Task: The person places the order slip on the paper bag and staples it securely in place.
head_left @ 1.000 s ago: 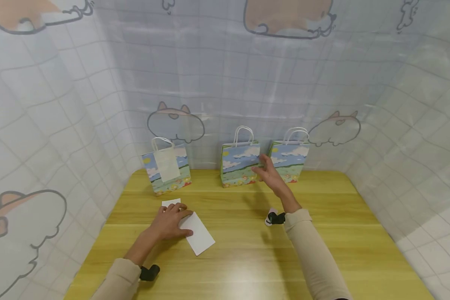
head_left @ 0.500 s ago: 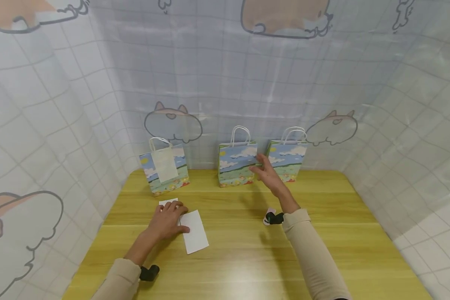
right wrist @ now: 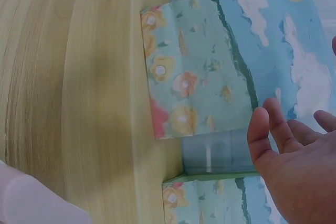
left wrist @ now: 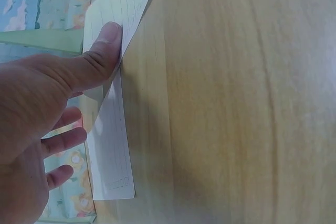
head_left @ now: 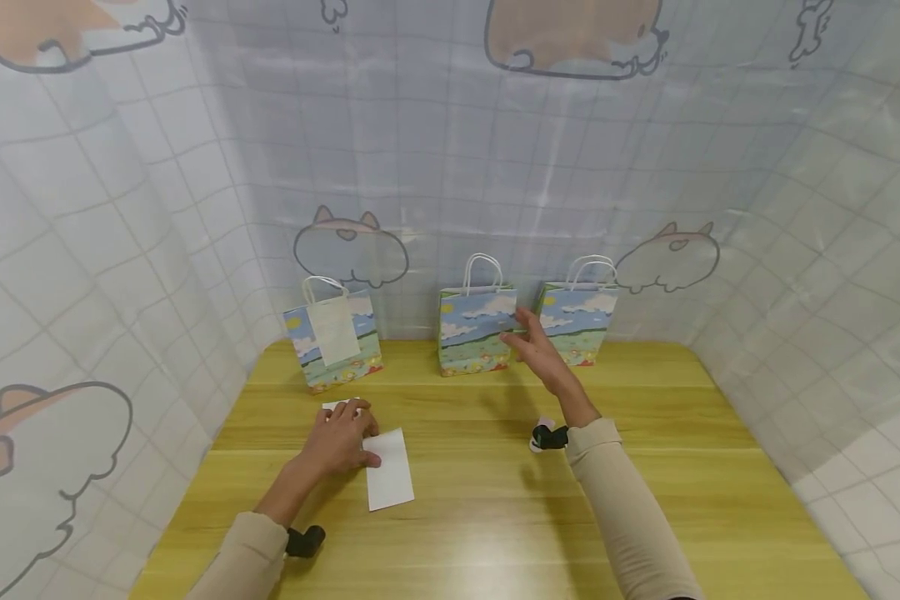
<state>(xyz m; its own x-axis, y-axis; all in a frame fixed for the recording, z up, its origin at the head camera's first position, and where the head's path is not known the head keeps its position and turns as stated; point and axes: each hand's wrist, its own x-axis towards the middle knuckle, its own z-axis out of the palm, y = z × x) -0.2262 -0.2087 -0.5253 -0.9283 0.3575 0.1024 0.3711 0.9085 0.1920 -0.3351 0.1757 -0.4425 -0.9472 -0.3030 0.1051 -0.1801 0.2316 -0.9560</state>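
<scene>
While my left hand (head_left: 337, 442) pinched a near white sheet (head_left: 390, 479) between the thumb and, I judged, a forefinger hidden behind it, its other fingers hung apart, and the sheet ran out past the thumb toward me. A far white sheet (head_left: 332, 405) showed just beyond those fingertips. Too hard a squeeze could have creased the paper, which looked thin; too slack a hold might have let it slip or drag the other piece along. The fingers of my right hand (head_left: 542, 352) stood loosely bent and apart at the edge of the middle bag (head_left: 476, 329); whether they touched it I could not tell. A careless nudge might have tipped it or knocked the right bag (head_left: 583, 321), just right of my fingers. I counted three bags, the left bag (head_left: 368, 329) lying beyond my left fingers with one white panel (head_left: 335, 332) on its front, and two sheets, unless they were one bent strip.
</scene>
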